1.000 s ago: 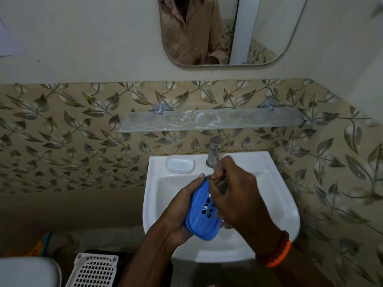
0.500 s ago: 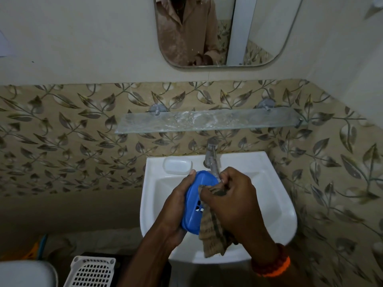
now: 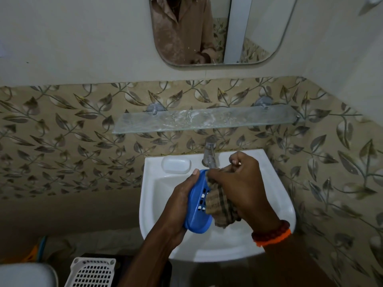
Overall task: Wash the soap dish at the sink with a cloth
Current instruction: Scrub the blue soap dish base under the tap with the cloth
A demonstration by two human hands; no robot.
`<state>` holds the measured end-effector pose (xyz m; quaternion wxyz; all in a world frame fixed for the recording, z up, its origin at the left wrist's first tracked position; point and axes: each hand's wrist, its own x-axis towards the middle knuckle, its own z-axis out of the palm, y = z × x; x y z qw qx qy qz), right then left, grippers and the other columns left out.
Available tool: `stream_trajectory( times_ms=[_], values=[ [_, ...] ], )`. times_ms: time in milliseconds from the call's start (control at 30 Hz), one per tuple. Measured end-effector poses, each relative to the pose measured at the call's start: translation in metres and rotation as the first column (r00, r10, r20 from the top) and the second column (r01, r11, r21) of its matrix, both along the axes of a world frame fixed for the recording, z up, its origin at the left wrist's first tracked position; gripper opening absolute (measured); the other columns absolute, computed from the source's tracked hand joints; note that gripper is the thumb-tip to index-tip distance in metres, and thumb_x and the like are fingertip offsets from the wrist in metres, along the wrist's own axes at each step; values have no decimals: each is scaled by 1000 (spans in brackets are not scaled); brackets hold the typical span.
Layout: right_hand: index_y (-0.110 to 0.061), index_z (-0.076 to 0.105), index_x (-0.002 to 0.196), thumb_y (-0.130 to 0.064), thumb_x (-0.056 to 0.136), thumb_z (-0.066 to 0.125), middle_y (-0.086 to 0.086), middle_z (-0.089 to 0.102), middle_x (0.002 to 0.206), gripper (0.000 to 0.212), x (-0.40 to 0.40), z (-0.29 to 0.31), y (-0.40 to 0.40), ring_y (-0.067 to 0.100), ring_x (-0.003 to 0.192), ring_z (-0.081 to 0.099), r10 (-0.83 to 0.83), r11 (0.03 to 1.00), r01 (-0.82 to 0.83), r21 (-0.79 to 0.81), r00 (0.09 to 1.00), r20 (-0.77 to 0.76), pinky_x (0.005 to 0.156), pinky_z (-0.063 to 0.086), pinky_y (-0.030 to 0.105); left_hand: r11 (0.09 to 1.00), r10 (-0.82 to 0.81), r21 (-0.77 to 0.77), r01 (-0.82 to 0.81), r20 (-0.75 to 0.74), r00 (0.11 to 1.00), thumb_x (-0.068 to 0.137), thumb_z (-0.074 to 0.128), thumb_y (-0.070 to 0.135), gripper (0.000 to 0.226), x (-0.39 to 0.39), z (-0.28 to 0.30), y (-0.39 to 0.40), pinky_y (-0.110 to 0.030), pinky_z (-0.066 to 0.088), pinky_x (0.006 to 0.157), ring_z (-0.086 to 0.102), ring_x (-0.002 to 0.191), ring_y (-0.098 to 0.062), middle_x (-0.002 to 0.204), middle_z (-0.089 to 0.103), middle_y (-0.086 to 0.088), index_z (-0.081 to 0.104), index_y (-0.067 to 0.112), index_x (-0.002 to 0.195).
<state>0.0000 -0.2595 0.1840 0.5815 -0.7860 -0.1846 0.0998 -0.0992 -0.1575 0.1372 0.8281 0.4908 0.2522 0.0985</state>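
Head view shows, at lower centre over the sink (image 3: 149, 204), the left hand (image 3: 176, 206) clamped around the tilted blue soap dish (image 3: 198, 212), likely steadying it, while the right hand (image 3: 240, 189) presses a bunched checked cloth (image 3: 219, 208) against its slotted face below the tap (image 3: 209, 154).

The right hand (image 3: 240, 189) covers most of the cloth (image 3: 219, 206) and the tap's (image 3: 209, 154) spout; the cloth hides the right half of the soap dish (image 3: 198, 212). The basket (image 3: 91, 273) is cut off by the bottom edge
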Motion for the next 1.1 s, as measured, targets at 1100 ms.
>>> stream_trajectory(
  times_ms=[1100],
  values=[
    [-22, 41, 82, -3, 83, 70, -1, 56, 69, 35, -25, -6, 0, 12, 61, 60, 119, 993, -113, -38, 903, 414, 49, 52, 23, 977, -11, -215, 9, -7, 1000, 94, 59, 50, 37, 1, -10, 4, -34, 61, 68, 77, 83, -22, 99, 80, -9, 82, 22, 104]
  ],
)
